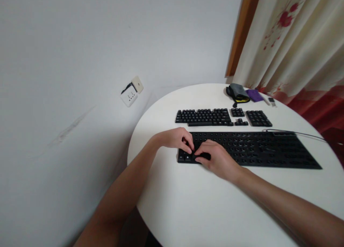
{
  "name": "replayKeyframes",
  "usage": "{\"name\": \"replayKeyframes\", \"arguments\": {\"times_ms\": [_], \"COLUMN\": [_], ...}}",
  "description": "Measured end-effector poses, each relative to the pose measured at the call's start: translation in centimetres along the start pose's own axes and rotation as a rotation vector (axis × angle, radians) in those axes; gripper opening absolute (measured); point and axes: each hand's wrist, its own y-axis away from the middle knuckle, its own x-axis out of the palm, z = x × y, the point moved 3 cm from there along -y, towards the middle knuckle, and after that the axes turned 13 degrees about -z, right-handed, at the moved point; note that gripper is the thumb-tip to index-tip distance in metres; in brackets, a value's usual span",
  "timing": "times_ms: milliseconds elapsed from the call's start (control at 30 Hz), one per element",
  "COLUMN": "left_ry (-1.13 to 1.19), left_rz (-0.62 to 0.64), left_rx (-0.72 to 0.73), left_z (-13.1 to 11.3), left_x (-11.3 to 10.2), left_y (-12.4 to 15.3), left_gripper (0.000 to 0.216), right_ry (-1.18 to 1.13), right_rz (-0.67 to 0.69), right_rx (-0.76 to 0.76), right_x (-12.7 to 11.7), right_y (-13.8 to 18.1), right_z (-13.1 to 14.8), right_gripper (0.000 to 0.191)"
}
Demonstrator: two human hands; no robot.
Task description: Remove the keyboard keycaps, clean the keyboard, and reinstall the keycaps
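Observation:
A black keyboard frame (258, 150) lies across the round white table (204, 207), most of its keycaps off. The removed black keycaps (204, 117) are laid out in keyboard order just behind it. Both my hands meet at the frame's left end. My left hand (176, 137) is curled, its fingertips pressed down on the frame's left keys; what they pinch is hidden. My right hand (217, 159) is closed, thumb and fingers on a small black keycap (203, 156) at the frame's front left.
The keyboard's cable (306, 134) runs off to the right. A grey and black pouch (238, 93), a purple cloth (254, 95) and small tools (272, 101) sit at the table's far edge by a curtain (292, 46). A wall socket (132, 91) is on the left wall.

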Motion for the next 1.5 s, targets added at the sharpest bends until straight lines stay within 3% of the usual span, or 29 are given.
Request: {"name": "replayKeyframes", "arguments": {"times_ms": [433, 767, 1267, 1367, 1500], "left_ry": [-0.01, -0.026, -0.109, -0.147, -0.326], "left_rz": [-0.025, -0.014, -0.037, -0.213, -0.685], "left_rx": [-0.026, -0.05, -0.066, -0.038, 0.022], "left_z": [0.0, -0.6, -0.4, 0.1, 1.3], "left_x": [0.1, 0.0, 0.0, -0.1, -0.9], "left_y": [0.0, 0.0, -0.1, -0.7, -1.6], "left_gripper": [0.019, 0.015, 0.014, 0.016, 0.018], "right_ry": [0.111, 0.28, 0.359, 0.313, 0.269], "right_rz": [0.05, 0.123, 0.183, 0.169, 0.086], "right_rx": [-0.105, -0.221, -0.222, -0.213, -0.192], "right_x": [0.3, 0.1, -0.4, -0.6, -0.6], "right_y": [0.3, 0.4, 0.4, 0.5, 0.5], "right_z": [0.4, 1.4, 2.1, 1.9, 1.6], "right_gripper": [0.004, 0.013, 0.019, 0.019, 0.02]}}
